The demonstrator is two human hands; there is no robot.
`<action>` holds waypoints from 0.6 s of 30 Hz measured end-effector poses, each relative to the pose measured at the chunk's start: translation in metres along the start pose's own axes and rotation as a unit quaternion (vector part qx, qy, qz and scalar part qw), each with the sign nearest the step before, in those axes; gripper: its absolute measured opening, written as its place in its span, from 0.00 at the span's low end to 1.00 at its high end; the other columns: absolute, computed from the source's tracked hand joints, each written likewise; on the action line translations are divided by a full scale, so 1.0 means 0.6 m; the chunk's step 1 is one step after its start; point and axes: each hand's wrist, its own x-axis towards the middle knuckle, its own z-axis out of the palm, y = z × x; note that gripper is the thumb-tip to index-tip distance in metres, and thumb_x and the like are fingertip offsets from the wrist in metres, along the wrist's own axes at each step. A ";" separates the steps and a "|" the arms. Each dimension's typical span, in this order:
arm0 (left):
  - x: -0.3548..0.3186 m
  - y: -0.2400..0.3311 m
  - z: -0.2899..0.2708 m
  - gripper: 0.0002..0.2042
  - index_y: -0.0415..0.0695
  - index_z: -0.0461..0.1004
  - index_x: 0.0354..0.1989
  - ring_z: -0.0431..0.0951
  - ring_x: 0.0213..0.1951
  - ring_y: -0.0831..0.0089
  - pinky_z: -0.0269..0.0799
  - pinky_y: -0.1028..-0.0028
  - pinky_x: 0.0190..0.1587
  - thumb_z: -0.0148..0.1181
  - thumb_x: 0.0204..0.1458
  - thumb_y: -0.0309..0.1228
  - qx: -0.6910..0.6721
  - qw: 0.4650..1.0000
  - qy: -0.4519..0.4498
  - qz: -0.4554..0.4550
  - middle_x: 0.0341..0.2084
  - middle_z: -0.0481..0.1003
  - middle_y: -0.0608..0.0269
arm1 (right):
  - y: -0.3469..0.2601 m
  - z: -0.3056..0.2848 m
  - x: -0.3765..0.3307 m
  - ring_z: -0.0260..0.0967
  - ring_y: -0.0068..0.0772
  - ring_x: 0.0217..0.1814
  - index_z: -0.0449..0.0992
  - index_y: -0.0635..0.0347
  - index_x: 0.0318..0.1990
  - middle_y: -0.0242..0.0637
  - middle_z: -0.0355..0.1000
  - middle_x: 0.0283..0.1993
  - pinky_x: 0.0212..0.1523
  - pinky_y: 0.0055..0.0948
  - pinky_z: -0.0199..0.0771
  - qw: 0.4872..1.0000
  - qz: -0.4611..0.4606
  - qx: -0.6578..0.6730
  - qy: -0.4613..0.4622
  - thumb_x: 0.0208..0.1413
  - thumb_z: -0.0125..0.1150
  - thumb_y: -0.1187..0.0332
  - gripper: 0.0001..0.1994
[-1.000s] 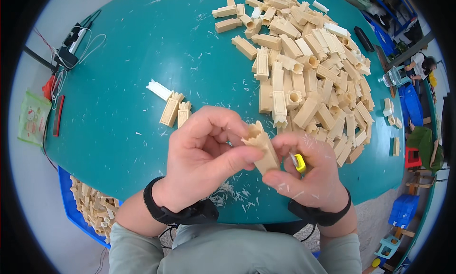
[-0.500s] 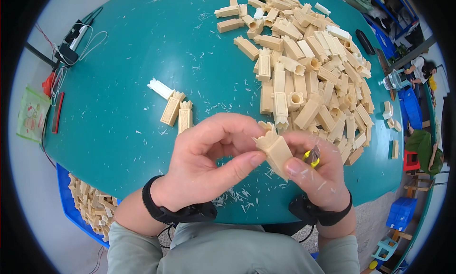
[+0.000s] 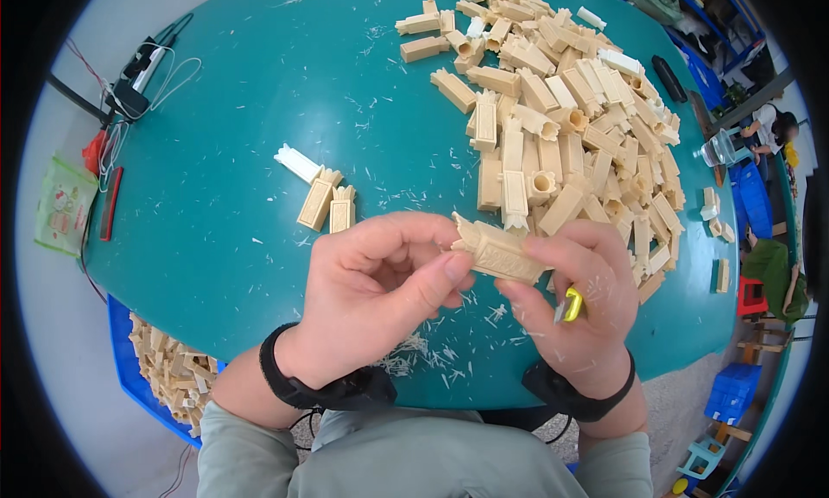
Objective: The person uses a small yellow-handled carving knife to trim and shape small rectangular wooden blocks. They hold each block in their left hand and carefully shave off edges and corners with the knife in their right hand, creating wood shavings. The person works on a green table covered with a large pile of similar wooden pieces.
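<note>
Between my two hands lies a beige moulded box-shaped piece (image 3: 501,253), turned on its side, with a jagged crown-like end toward the left and a raised panel facing up. My left hand (image 3: 367,295) pinches the jagged end between thumb and fingers. The thumb and fingers of my right hand (image 3: 591,299) grip the other end. A small knife with a yellow handle (image 3: 572,304) is also tucked in my right hand; its short blade points down and most of the handle is hidden. Pale shavings (image 3: 436,355) are scattered on the green table below.
A large heap of similar beige pieces (image 3: 566,152) covers the table's right side. Two beige pieces (image 3: 319,198) and a white one (image 3: 296,163) lie left of centre. A blue bin (image 3: 129,373) of pieces stands lower left. A power strip (image 3: 148,69) sits far left. Another person (image 3: 767,125) is far right.
The beige piece has turned from a slanted upright pose to lying nearly level, its panelled face now showing. My right hand has shifted its grip; the knife stays in it.
</note>
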 end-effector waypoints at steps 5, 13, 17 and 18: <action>0.000 -0.011 0.007 0.07 0.35 0.70 0.37 0.76 0.34 0.70 0.74 0.76 0.34 0.56 0.50 0.21 0.075 0.991 0.005 0.113 0.33 0.75 0.51 | -0.006 -0.015 -0.006 0.65 0.38 0.31 0.69 0.62 0.40 0.38 0.65 0.33 0.29 0.26 0.66 0.993 0.052 0.110 0.009 0.38 0.71 0.58 0.24; 0.003 -0.010 0.004 0.11 0.32 0.72 0.35 0.76 0.37 0.69 0.72 0.75 0.39 0.58 0.41 0.13 0.107 0.968 -0.013 0.227 0.36 0.74 0.48 | -0.010 -0.021 0.000 0.64 0.35 0.23 0.68 0.62 0.33 0.40 0.65 0.27 0.24 0.25 0.63 0.979 0.100 0.124 -0.124 0.48 0.62 0.57 0.16; 0.007 -0.015 0.006 0.11 0.33 0.72 0.34 0.76 0.36 0.67 0.73 0.74 0.38 0.59 0.39 0.13 0.144 0.959 0.013 0.246 0.37 0.74 0.47 | -0.013 -0.014 -0.002 0.64 0.36 0.21 0.69 0.61 0.29 0.39 0.65 0.23 0.21 0.27 0.63 0.978 0.095 0.138 -0.125 0.48 0.62 0.61 0.13; 0.007 -0.014 0.005 0.11 0.34 0.73 0.33 0.77 0.36 0.67 0.73 0.74 0.38 0.60 0.39 0.13 0.171 0.951 0.015 0.256 0.37 0.74 0.47 | -0.016 -0.013 -0.001 0.64 0.36 0.20 0.69 0.61 0.29 0.39 0.65 0.23 0.20 0.28 0.63 0.978 0.095 0.136 -0.123 0.48 0.62 0.62 0.12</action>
